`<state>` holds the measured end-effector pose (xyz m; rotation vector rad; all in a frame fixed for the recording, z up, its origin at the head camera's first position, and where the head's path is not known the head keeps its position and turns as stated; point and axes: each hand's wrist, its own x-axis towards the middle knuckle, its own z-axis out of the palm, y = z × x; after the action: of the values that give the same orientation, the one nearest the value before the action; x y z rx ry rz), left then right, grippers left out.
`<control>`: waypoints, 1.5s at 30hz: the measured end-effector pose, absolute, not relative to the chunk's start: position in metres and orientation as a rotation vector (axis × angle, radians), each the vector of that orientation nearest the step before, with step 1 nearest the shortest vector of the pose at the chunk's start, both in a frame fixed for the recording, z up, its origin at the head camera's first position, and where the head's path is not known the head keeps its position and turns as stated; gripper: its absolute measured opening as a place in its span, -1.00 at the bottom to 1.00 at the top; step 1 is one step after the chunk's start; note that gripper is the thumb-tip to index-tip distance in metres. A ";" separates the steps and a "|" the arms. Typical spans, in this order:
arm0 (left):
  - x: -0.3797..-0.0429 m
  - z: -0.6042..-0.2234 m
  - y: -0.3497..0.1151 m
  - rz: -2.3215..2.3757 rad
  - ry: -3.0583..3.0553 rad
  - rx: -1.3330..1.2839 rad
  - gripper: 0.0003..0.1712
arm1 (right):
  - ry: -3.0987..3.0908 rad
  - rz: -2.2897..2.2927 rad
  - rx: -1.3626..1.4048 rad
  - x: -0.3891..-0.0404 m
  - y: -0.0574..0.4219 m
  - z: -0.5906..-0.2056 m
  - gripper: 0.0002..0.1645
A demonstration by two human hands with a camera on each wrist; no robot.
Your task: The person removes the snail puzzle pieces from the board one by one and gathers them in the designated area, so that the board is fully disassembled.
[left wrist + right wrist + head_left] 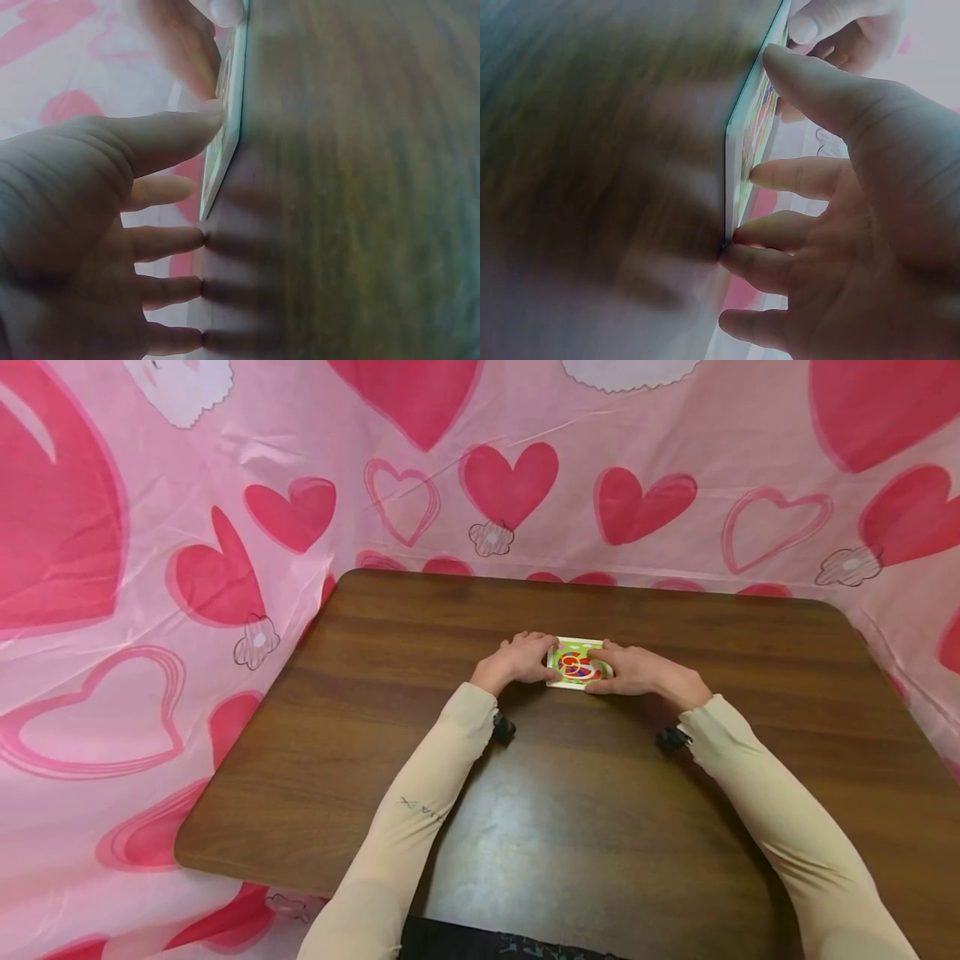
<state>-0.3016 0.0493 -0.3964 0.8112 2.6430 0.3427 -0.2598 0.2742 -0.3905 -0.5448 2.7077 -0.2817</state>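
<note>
A small, flat square picture board (576,667) lies on the brown wooden table, its green face up, with a red, blue and yellow design and a pale rim. At its left side is my left hand (522,658). In the left wrist view the thumb touches the board's top while the other fingers, fairly straight, reach down to the table beside it. My right hand (637,670) is on the board's right side. The right wrist view has its thumb on the near edge, two fingertips against the face and side, and the lowest finger off the board.
The brown table (337,760) has rounded corners and extends well around the board on every side. Behind and to the left hangs a pink cloth (300,435) printed with hearts. Dark wrist cameras (504,728) sit under both cream sleeves (420,802).
</note>
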 end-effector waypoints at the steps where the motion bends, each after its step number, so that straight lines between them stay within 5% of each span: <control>1: -0.302 -0.396 0.049 0.339 2.639 0.808 -0.22 | 2.705 -0.289 -0.549 -0.260 0.273 -0.390 -0.02; 45: -0.299 -0.391 0.042 0.276 2.620 0.806 -0.21 | 2.672 -0.359 -0.545 -0.255 0.287 -0.387 -0.04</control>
<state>-0.2989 0.0422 -0.3915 0.8059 2.6199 0.2758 -0.2546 0.2867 -0.3874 -0.5453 2.6718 -0.3588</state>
